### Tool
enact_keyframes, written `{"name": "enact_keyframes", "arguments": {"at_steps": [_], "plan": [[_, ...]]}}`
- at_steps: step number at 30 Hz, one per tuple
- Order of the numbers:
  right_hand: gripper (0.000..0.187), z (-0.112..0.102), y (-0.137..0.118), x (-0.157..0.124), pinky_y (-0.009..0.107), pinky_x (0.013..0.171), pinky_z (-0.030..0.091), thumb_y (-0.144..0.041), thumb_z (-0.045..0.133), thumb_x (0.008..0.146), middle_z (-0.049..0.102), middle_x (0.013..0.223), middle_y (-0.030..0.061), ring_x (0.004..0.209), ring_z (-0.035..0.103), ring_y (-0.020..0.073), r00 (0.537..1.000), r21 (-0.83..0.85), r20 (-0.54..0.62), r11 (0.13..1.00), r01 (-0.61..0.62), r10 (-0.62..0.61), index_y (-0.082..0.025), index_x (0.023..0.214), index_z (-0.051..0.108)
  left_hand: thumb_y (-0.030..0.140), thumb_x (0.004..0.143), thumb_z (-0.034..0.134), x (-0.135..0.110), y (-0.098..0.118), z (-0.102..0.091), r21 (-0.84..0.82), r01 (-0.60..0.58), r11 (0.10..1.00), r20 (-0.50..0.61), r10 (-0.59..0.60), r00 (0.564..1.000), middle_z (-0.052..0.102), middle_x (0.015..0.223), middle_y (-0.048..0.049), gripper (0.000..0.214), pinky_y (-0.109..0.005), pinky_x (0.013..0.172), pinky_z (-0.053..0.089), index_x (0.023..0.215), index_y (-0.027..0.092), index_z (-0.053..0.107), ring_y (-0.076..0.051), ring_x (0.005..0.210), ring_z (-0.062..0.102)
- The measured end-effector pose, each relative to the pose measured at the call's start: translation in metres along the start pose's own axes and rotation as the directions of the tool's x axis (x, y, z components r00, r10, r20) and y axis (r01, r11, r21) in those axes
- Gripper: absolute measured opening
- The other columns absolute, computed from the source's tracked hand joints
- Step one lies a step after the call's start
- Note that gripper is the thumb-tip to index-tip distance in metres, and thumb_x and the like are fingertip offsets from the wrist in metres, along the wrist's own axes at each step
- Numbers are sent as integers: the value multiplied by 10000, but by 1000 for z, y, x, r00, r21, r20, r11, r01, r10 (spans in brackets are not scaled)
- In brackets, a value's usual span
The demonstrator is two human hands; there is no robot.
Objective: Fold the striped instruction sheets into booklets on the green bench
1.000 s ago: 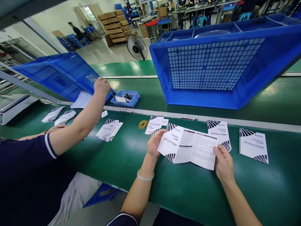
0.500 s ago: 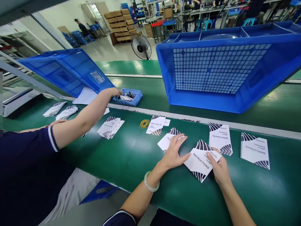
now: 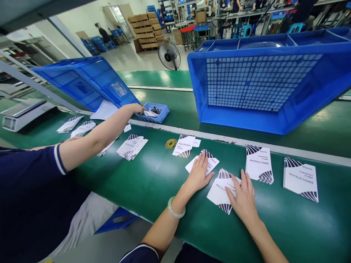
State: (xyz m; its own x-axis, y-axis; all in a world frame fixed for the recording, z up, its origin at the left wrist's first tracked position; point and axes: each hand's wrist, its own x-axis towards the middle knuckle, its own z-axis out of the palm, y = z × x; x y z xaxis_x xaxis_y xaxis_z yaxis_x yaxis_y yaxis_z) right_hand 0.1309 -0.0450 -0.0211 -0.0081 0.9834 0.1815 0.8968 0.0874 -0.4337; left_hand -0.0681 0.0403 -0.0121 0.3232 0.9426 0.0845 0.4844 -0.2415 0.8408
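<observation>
My right hand (image 3: 242, 197) lies flat, fingers spread, pressing a folded white "Tornado Pump Instructions" leaflet (image 3: 219, 190) onto the green table (image 3: 153, 182). My left hand (image 3: 199, 173) rests open with its fingers on a second folded leaflet (image 3: 212, 160) just to the left. A pale bangle circles my left wrist. Two stacks of the same leaflets, one (image 3: 259, 163) and another (image 3: 301, 178), lie to the right of my hands.
A co-worker's arm (image 3: 104, 133) reaches from the left to a small blue parts tray (image 3: 160, 113). More leaflets (image 3: 132, 147), a yellow rubber band (image 3: 171, 143), a large tilted blue crate (image 3: 263, 78), another blue crate (image 3: 82, 82) and a scale (image 3: 24, 115) stand around.
The unfolded leaflet I held with both hands has been folded shut and laid down. My hands now press flat on two leaflets. The co-worker's hand moved from the crate to the small tray.
</observation>
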Motion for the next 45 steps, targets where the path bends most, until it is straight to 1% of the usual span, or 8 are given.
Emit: {"name": "enact_keyframes", "arguments": {"at_steps": [4,10,15,18,24,31,35,45], "plan": [[387,-7,-1,2,535,985,327,-404,421,895,232,1464,118,1317,226,333,999,89,-37,996,-17,21,-204,1216,501,406,766,594,2,1,-4,-9,-6,1000,-18,6,1000,274,1460,-140,585,-493,1119,67,1280,175,439,-292,1381,128],[284,-19,-3,5,434,947,409,-358,405,918,460,1309,63,1193,416,248,996,416,44,905,-88,76,-254,1152,527,478,791,542,5,9,-16,276,62,959,34,-74,997,363,1421,-121,538,-455,1067,309,1233,174,499,-288,1320,315],[259,-18,-6,4,341,818,469,-351,419,916,548,1167,63,970,553,206,992,580,108,806,-116,66,-242,1118,539,337,873,442,6,17,-16,279,26,960,-144,15,990,619,1155,-97,268,-382,969,430,938,180,650,-222,1107,551],[268,-18,-8,4,306,763,483,-356,426,912,551,1145,66,919,564,195,986,604,151,783,-149,71,-238,1128,534,299,882,425,4,21,-10,282,28,959,-198,30,980,625,1116,-103,245,-383,954,430,883,174,636,-210,1068,559],[255,-18,-10,5,275,748,477,-349,433,910,579,1082,48,926,565,181,981,590,188,793,-149,45,-245,1119,534,305,780,592,1,14,1,296,14,955,-118,22,993,617,1085,-107,137,-422,918,443,831,179,611,-255,1041,550],[258,-18,-10,5,225,549,464,-372,428,907,584,1061,51,909,567,181,975,579,217,797,-171,52,-247,1103,539,390,736,632,1,11,0,448,93,889,-173,-16,985,274,1416,-157,291,-509,1011,317,906,173,539,-350,1304,254],[253,-18,-10,4,264,706,482,-365,425,909,588,1059,49,910,568,180,979,573,200,806,-148,38,-243,1098,538,454,742,608,1,7,-5,527,182,830,-237,-62,970,120,1471,-189,404,-571,1009,248,1007,179,477,-396,1349,111],[247,-19,-9,4,276,741,488,-368,407,911,605,1062,47,918,573,182,977,568,210,809,-149,32,-246,1076,545,437,739,602,5,-6,-11,523,221,823,-249,-101,963,416,1273,-167,447,-490,952,349,1066,171,453,-333,1207,361]]}}
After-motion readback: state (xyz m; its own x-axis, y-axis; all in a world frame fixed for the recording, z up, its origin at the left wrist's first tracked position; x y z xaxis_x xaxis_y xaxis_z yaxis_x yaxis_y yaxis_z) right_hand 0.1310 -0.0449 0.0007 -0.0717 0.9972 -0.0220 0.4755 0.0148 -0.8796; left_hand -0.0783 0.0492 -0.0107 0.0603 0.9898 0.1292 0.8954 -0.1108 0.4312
